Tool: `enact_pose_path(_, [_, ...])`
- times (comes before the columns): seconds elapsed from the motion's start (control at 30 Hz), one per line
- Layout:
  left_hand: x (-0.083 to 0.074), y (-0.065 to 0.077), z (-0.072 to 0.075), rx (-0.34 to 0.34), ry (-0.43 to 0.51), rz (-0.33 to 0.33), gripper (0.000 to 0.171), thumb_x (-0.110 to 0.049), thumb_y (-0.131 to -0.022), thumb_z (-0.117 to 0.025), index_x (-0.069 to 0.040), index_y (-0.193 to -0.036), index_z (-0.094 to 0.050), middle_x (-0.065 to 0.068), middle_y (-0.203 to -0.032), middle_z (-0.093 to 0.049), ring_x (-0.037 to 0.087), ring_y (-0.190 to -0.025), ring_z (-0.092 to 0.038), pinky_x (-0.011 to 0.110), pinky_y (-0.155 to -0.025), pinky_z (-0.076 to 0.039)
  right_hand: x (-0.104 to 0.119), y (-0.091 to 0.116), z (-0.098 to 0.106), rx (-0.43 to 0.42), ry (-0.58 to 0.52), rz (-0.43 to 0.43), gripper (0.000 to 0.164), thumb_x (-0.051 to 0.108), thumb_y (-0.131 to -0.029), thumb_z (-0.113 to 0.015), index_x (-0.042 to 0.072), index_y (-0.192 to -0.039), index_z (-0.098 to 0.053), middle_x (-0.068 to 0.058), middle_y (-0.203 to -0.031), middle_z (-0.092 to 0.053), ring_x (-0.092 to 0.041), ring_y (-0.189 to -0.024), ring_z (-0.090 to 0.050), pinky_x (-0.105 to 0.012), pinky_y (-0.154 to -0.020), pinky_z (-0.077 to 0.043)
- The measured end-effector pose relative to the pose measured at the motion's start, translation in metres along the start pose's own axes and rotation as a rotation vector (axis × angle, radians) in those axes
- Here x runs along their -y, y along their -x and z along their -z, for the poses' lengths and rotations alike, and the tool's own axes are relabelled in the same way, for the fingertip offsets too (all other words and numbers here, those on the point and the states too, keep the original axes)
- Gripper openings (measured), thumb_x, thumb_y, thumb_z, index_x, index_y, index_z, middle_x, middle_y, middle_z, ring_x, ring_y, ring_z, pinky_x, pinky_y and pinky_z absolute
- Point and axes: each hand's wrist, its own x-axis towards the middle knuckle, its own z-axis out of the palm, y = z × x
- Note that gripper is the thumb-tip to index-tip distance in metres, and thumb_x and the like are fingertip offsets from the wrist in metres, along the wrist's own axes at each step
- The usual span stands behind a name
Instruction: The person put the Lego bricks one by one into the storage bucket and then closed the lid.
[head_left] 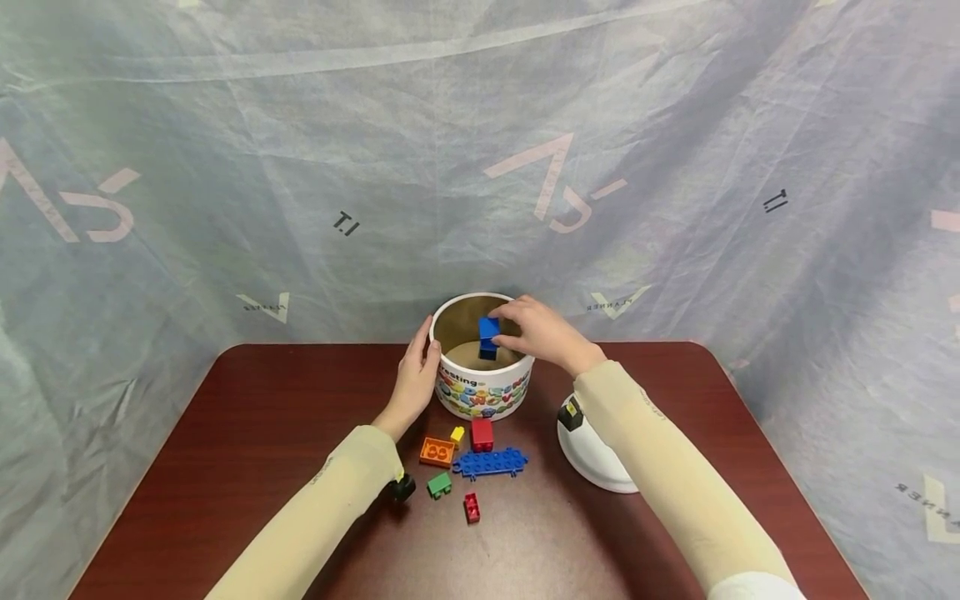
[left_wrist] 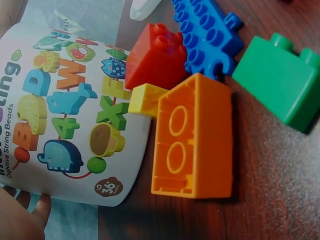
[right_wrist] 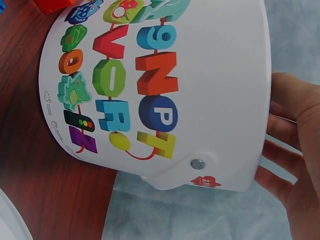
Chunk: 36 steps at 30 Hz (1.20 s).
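A white bucket (head_left: 483, 392) printed with colorful letters and animals stands upright near the back of the table. My left hand (head_left: 414, 379) rests against its left side, fingers fairly straight along the wall and thumb near the rim. Over the bucket's mouth, thumb and fingers of my right hand (head_left: 542, 332) pinch a blue toy brick (head_left: 488, 327). In the right wrist view that hand (right_wrist: 300, 145) is seen past the rim, and the bucket wall hides the brick. Before the bucket lie a red brick (head_left: 482, 435), a small yellow piece (head_left: 457, 434) and an orange brick (left_wrist: 212, 140) on its side.
A blue studded base plate (head_left: 491, 462), a green brick (left_wrist: 280, 80) and a small dark red brick (head_left: 472, 507) lie closer to the front. Right of the bucket is a round white lid (head_left: 600, 458), partly under my right sleeve. A grey fabric backdrop (head_left: 375, 167) surrounds the table.
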Motion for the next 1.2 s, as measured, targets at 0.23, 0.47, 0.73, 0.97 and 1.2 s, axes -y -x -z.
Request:
enact_pose_path(0.23, [-0.001, 0.0, 0.001, 0.004, -0.003, 0.0, 0.057, -0.025, -0.113, -0.044, -0.015, -0.167, -0.027, 0.013, -0.169, -0.03, 0.036, -0.151, -0.037, 0.058, -0.115, -0.04, 0.001, -0.005, -0.005, 0.017, 0.013, 0.005, 0.043, 0.026, -0.098, -0.075, 0.004, -0.135, -0.068, -0.011, -0.132, -0.07, -0.031, -0.119, -0.059, -0.045, -0.105, -0.049])
enact_pose_path(0.47, [-0.001, 0.0, 0.0, 0.004, 0.0, 0.01, 0.057, -0.026, -0.113, -0.044, -0.016, -0.167, -0.027, 0.012, -0.169, -0.03, 0.035, -0.152, -0.035, 0.057, -0.116, -0.039, 0.002, -0.007, -0.009, 0.02, 0.034, 0.005, 0.045, 0.028, -0.097, -0.076, 0.004, -0.135, -0.068, -0.012, -0.132, -0.07, -0.03, -0.12, -0.06, -0.045, -0.106, -0.049])
enact_pose_path(0.73, [0.0, 0.0, 0.0, 0.004, 0.001, 0.003, 0.057, -0.026, -0.113, -0.044, -0.016, -0.167, -0.027, 0.014, -0.169, -0.03, 0.037, -0.15, -0.037, 0.058, -0.115, -0.04, 0.005, -0.01, -0.012, 0.035, 0.039, 0.005, 0.046, 0.029, -0.097, -0.077, 0.003, -0.134, -0.069, -0.012, -0.13, -0.071, -0.031, -0.122, -0.06, -0.045, -0.108, -0.048])
enact_pose_path(0.97, [0.0, 0.0, 0.0, 0.01, 0.008, 0.015, 0.057, -0.023, -0.113, -0.044, -0.016, -0.167, -0.026, 0.013, -0.169, -0.029, 0.037, -0.151, -0.037, 0.058, -0.115, -0.039, 0.005, -0.012, -0.015, 0.034, 0.039, 0.009, 0.045, 0.029, -0.097, -0.076, 0.003, -0.133, -0.069, -0.012, -0.128, -0.071, -0.03, -0.123, -0.061, -0.045, -0.109, -0.048])
enact_pose_path(1.2, [-0.001, 0.001, 0.0, 0.009, 0.013, 0.017, 0.057, -0.023, -0.113, -0.044, -0.016, -0.167, -0.027, 0.014, -0.169, -0.029, 0.038, -0.149, -0.038, 0.059, -0.115, -0.04, 0.008, -0.012, -0.015, 0.033, 0.014, -0.012, 0.042, 0.026, -0.098, -0.075, 0.004, -0.133, -0.069, -0.011, -0.13, -0.07, -0.03, -0.126, -0.059, -0.046, -0.11, -0.046])
